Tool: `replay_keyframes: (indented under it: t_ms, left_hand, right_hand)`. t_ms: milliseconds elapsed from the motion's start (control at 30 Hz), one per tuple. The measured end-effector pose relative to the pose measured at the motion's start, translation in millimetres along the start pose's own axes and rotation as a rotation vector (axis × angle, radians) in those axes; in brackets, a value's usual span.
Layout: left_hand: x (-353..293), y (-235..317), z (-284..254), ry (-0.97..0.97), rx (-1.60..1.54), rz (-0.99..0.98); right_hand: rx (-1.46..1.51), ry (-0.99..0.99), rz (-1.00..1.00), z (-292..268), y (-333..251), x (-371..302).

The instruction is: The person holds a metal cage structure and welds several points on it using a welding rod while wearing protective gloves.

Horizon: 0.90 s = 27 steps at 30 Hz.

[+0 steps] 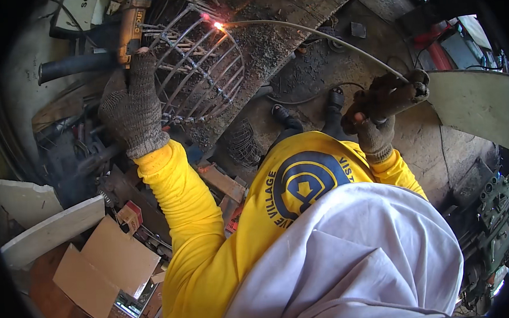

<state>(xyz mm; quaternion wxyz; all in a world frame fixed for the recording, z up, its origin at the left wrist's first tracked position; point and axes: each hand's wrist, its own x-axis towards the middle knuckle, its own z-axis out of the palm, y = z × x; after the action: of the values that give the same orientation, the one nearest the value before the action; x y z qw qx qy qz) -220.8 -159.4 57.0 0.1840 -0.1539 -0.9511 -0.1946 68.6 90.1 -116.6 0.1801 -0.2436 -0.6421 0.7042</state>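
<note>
My left hand, in a grey-brown knit glove, is closed at the lower end of an orange-and-black power tool; its bare thumb tip rests on the orange body, and the other fingers are partly hidden. Next to it stands a rounded cage of welded metal rods. My right hand, gloved too, is wrapped around a worn welding electrode holder. From the holder a long, curved welding electrode reaches left to the cage's far rim, where its tip glows bright orange-white.
The cage sits on a dirty metal worktable strewn with dark grit. A coiled wire bundle lies below its edge. Cardboard and pale boards are at lower left. Dark machinery stands at right. A cable crosses the floor.
</note>
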Motion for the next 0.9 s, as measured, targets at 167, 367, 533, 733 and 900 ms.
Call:
replay_keyframes:
  t_ms: [167,367,533,733,900]
  left_hand:
    - [0,-3,0,-0.014,0.005,-0.024]
    - [3,-5,0,-0.028,0.029,-0.034]
    - [12,2,-1,-0.13,0.185,-0.074]
    - [37,9,1,-0.371,0.096,-0.25]
    - [30,-23,23,-0.327,-0.089,-0.149]
  right_hand:
    - [-0.005,-0.008,0.039,2,-6,1]
    - [-0.073,0.005,0.02,-1,0,0]
    - [0.06,0.055,0.1,1,2,-2]
    - [0.266,-0.015,0.121,5,-15,3]
    - [0.18,0.029,0.146,5,-12,2]
